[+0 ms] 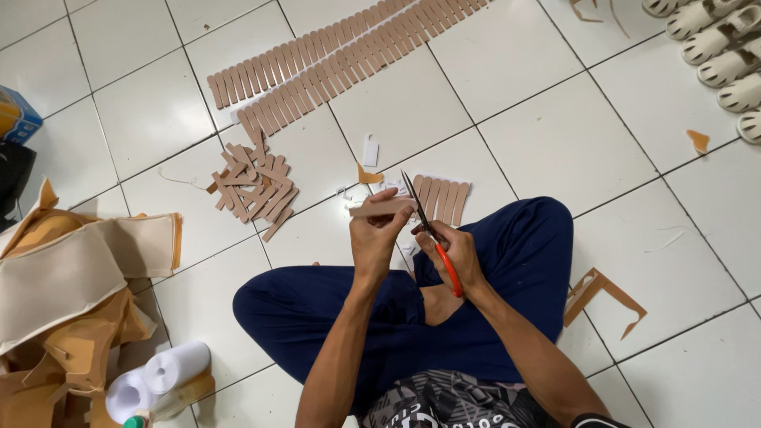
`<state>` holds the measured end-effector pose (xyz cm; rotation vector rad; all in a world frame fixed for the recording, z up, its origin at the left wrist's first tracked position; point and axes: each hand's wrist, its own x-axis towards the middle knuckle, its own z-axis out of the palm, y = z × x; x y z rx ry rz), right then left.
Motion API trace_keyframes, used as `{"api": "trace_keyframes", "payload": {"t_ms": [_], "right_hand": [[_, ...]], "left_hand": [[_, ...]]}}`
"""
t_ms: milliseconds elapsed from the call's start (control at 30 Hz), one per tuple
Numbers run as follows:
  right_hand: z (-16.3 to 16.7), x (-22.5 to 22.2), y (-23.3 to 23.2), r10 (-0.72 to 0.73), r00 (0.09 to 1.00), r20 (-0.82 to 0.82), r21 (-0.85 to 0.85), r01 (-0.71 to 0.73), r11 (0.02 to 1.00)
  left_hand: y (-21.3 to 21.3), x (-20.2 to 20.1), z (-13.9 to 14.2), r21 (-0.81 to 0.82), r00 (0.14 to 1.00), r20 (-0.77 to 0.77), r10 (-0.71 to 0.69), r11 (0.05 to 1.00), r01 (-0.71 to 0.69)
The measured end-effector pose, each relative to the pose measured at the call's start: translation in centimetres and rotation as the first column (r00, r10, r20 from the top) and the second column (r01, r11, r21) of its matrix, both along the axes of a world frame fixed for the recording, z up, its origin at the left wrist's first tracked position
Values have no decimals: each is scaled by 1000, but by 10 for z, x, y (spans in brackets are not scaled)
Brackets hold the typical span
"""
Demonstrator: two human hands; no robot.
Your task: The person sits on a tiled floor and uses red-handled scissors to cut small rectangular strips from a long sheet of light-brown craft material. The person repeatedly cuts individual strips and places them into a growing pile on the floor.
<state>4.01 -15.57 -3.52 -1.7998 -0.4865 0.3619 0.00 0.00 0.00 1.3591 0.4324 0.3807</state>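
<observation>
On the white tiled floor (555, 143) a person sits with crossed legs in dark blue trousers (507, 261), seen from above. Both hands are held in front of the knees. The left hand (376, 238) pinches a tan strip (380, 208) between thumb and fingers; the strip lies nearly level and sticks out a little to both sides of the fingers. The right hand (458, 257) is closed around the orange handles of the scissors (432, 238). The dark blades point up and to the left, and they meet the right end of the strip; I cannot tell if the blades are parted or together.

Just behind the hands, a small row of the same tan strips (444, 200) lies side by side on the floor, with little white scraps around it. Farther away, two long rows of strips (333, 63) run diagonally toward the top edge. To the left of the hands there is a loose pile of strips (258, 186), lying across one another. At the far left, a heap of tan and cream sheet material (71, 285) rests on the floor, and near it, two white rolls (158, 376). A tan offcut (602, 297) lies beside the right knee. In the top right corner, several pale sandals (721, 47) stand in a line.
</observation>
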Motion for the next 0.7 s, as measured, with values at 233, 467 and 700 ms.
{"api": "trace_keyframes", "payload": {"t_ms": [233,467,700], "right_hand": [[0,4,-5,-2,1000,5,-115,3,993],[14,-1,-16,46,998,38,-166,-39,985],[25,-1,-14,95,993,-77,-235,-111,966]], "left_hand": [[7,1,-2,48,996,-90,2,999,2],[11,-3,16,78,997,-73,-1,997,7],[31,-7,18,156,991,-129,-44,986,65]]}}
